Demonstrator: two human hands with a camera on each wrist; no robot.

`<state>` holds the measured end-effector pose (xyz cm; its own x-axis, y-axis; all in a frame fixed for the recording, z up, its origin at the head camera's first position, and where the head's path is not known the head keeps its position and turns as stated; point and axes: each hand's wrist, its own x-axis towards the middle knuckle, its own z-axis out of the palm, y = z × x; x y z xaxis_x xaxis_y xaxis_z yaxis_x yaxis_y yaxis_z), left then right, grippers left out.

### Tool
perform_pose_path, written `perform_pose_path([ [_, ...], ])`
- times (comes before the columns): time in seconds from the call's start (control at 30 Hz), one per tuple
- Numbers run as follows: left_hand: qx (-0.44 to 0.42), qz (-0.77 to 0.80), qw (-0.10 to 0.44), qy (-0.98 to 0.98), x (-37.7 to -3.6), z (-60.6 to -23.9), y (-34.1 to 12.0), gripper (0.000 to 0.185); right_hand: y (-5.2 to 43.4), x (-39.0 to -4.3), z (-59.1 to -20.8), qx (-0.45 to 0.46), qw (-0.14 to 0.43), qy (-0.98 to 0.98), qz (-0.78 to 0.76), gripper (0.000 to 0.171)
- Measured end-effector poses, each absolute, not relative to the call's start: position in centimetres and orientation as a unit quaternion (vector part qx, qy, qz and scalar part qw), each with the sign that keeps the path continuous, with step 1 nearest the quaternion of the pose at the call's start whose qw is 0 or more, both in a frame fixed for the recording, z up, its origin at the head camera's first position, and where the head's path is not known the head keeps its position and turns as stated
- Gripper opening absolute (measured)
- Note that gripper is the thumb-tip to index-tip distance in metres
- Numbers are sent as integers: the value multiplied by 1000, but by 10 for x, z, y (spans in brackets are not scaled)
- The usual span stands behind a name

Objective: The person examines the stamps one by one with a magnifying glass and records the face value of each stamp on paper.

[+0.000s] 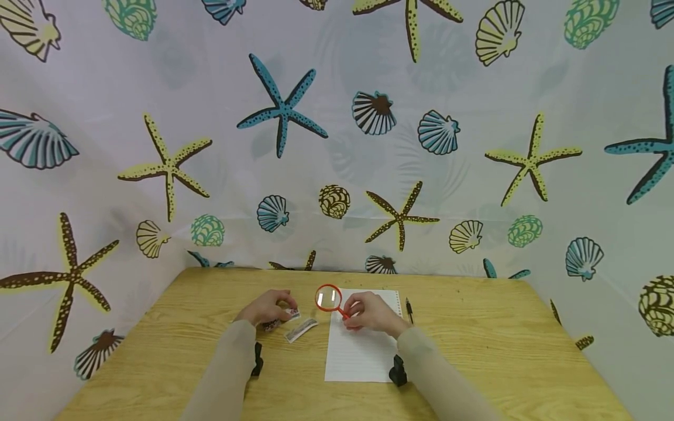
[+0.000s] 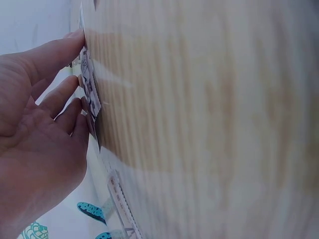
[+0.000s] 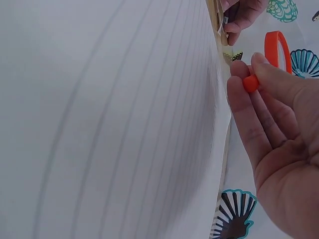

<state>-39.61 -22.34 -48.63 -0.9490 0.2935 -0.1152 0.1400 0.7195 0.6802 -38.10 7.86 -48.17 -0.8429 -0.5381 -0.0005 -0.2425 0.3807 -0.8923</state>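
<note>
My right hand [image 1: 372, 313] pinches the handle of a red magnifying glass [image 1: 329, 298] between thumb and fingertips. Its round lens points left, over the upper left edge of a lined sheet of paper [image 1: 358, 356]. In the right wrist view the orange-red handle end [image 3: 250, 83] pokes out between the fingers. To the left, my left hand [image 1: 265, 307] touches small printed stamps on the table with its thumb and fingertips. One patterned stamp [image 2: 89, 84] with a toothed edge lies under these fingers, partly hidden. Another, longer stamp [image 1: 301, 330] lies loose between the hand and the paper.
A black pen [image 1: 409, 311] lies just right of the paper. The wooden table [image 1: 489, 339] ends at the back against a white curtain [image 1: 337, 164] printed with starfish and shells, which also hangs at both sides. Black wrist straps sit at both sleeves.
</note>
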Motion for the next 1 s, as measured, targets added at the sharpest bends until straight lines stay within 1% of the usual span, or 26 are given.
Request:
perform_pose_path([
  [0.2,113,359,107,920,-396,-487,-223,20,70,-380,-481,-246,151,809,-512,21],
  [0.43,114,363,108,918,-395,-486,-223,20,64,-380,-483,-256,147,816,-497,30],
  [0.8,113,371,106,916,-395,-488,-223,20,50,-376,-482,-285,127,834,-455,30],
  [0.87,115,370,105,916,-396,-488,-223,18,47,-375,-481,-289,125,837,-448,30],
  [1.0,124,364,102,917,-396,-490,-223,6,41,-375,-479,-297,124,840,-438,29],
])
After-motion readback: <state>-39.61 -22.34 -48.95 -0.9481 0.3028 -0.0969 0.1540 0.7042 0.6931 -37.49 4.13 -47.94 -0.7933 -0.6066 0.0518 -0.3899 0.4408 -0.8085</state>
